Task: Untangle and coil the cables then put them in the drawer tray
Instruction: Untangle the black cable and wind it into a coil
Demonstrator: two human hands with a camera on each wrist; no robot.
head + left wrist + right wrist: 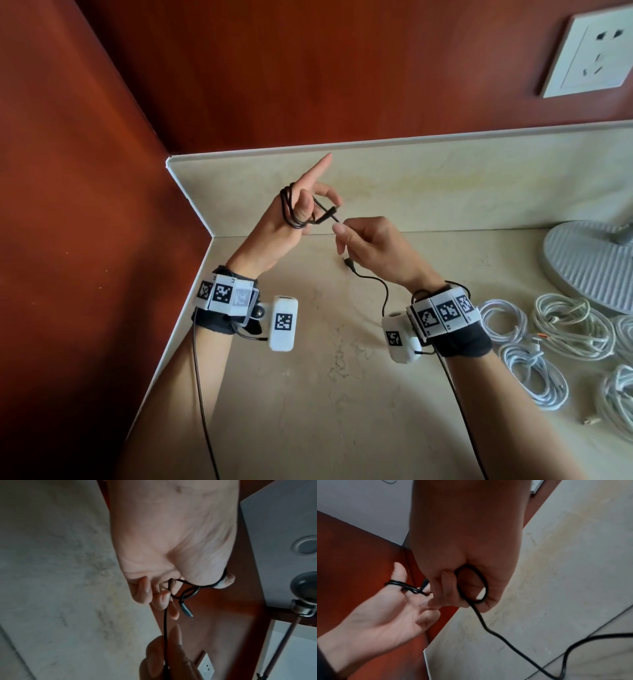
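Note:
A thin black cable (pixel 291 219) is wound in several loops round the thumb of my left hand (pixel 308 205), which is raised above the marble counter (pixel 308 394) with its index finger pointing up and the other fingers curled. One plug (pixel 187 609) sticks out of the loops. My right hand (pixel 342 233) pinches the cable's free length just right of the coil. Below it the strand (pixel 481 615) hangs in a loose curve, and the other plug (pixel 347 263) dangles under the palm. No drawer tray is in view.
Several coiled white cables (pixel 572 325) lie on the counter at the right, beside a round grey ribbed base (pixel 589 263). Red walls close the corner at the left and back, with a white socket (pixel 585 51) high on the right.

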